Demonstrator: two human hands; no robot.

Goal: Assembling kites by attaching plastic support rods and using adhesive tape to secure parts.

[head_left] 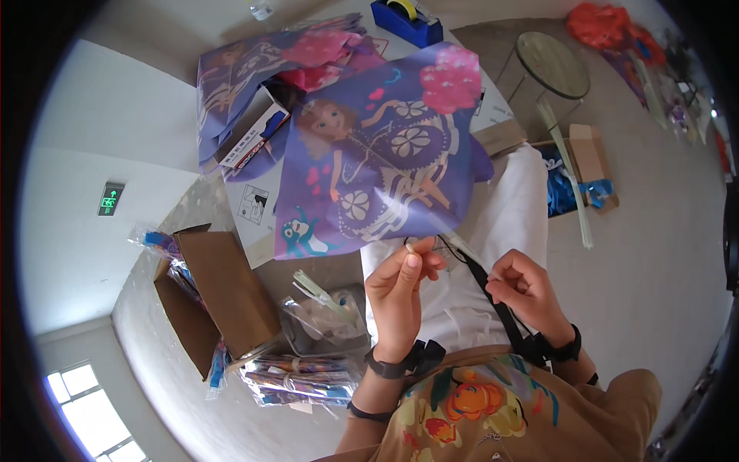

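Observation:
My left hand (400, 289) is closed in a pinch, and a small pale tip (411, 248) shows between thumb and forefinger. To its right, my right hand (527, 286) is also closed, its fingertips pinching the end of a thin whitish strip (466, 248). That strip slants up and left towards the near edge of a purple printed sheet (369, 165). The sheet, with a cartoon princess on it, lies over the cartons in front of me and is slightly wrinkled. Whether the pale tip and the strip are one piece, I cannot tell.
A blue tape dispenser (408, 25) stands at the far edge, beside more stacked purple sheets (239, 81). At left are an open carton (227, 289), a grey bin (296, 336) and bundled packets (300, 381). A round stool (550, 64) and a small box (593, 154) are at right.

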